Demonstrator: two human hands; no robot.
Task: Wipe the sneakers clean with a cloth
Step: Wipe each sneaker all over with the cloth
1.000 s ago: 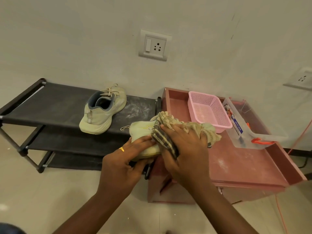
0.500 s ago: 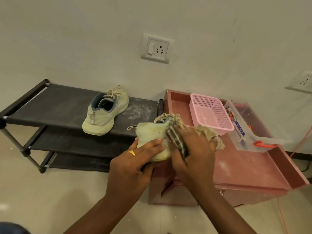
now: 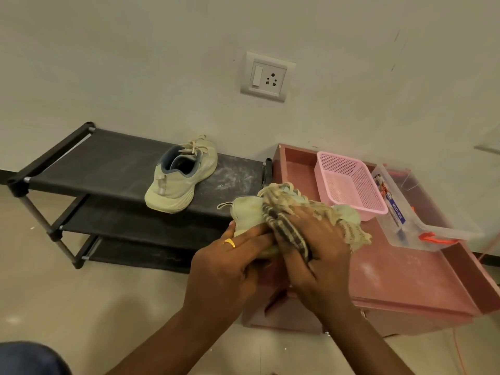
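Cloth (image 3: 286,228) woven, rough; basket (image 3: 351,185) plastic mesh; rack (image 3: 108,163) matt fabric w/ dust.

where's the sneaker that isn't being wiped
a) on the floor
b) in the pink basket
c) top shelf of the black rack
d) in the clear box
C: the spare sneaker sits on the top shelf of the black rack, while the left hand holds the other sneaker and the right hand grips the cloth against it.
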